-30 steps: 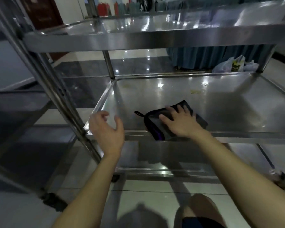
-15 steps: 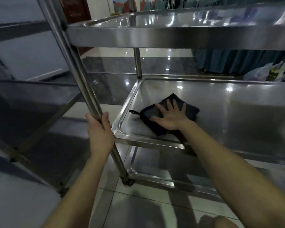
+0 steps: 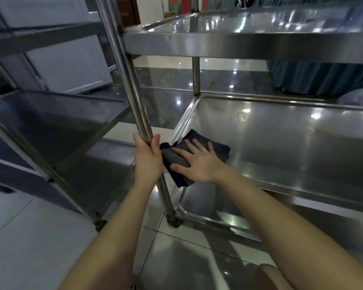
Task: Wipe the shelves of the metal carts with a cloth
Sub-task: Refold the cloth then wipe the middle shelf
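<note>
Cloth (image 3: 220, 151) apparently flat beneath right fingers (image 3: 210, 147).

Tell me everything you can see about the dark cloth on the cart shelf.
The cloth is dark, nearly black with a purplish edge. It is soft fabric folded into a rumpled pad, with a grey fold raised at its left. It lies in the near left corner of the middle shelf, its near end over the front rim. The right hand presses it down with straight, spread fingers. The left hand, gripping the post, is right beside it; contact is unclear.
</note>
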`<state>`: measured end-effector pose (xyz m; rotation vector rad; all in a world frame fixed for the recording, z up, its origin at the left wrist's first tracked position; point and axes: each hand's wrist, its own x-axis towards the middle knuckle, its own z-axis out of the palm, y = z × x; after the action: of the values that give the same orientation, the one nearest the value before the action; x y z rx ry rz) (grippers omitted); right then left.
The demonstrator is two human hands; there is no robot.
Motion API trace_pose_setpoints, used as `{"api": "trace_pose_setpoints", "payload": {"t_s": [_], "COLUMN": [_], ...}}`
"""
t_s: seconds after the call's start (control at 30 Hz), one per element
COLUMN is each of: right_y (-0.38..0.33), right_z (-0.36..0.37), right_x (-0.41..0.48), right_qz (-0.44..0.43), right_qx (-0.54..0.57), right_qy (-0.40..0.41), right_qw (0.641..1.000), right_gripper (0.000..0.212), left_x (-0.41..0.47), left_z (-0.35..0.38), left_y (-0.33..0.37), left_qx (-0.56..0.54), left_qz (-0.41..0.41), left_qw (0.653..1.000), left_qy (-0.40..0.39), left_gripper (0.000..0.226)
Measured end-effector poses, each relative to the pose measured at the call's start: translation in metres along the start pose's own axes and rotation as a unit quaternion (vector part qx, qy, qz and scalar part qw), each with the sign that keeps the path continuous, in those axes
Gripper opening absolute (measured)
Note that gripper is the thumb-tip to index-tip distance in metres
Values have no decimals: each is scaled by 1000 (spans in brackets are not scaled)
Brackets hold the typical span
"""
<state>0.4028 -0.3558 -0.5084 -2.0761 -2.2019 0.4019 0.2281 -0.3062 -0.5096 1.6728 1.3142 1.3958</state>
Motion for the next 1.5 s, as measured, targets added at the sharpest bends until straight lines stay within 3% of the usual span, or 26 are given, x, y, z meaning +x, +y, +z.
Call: {"api": "trace_pose_setpoints", "payload": {"t_s": [0.2,0.3,0.6,0.8,0.97,1.3,1.5], "right_y": [20,29,66,51,37,0,-34], "right_z": [1,6,14,17,23,45,45], "right_x": [-71,-101,-164,-159,-163,-192,-196], "right_qz": [-81,-97,41,137,164,158,163], "right_qx": [-52,-51,-151,-190,-198,-210,-213], "right_qy": [36,76,181,195,226,261,243], "right_qw": [995,991,971,952,940,929,932], "right_gripper": [80,84,105,73,59,75,66], "left_x": [-13,-13,3,7,5,-43,-42], "left_z": [-21,-33,-27,-16,-15,-68,-95], "left_y": [-8,-15,-18,-15,-13,-4,-9], "left_qx": [-23,-14,-14,-46,-60,-63,-43], "left_qz": [5,-8,-12,2,3,15,10], "left_qw": [1000,1000,999,998,997,996,998], "left_qy": [-17,-24,-37,-33,-55,-55,-49], "left_gripper": [16,26,23,22,22,23,20]}}
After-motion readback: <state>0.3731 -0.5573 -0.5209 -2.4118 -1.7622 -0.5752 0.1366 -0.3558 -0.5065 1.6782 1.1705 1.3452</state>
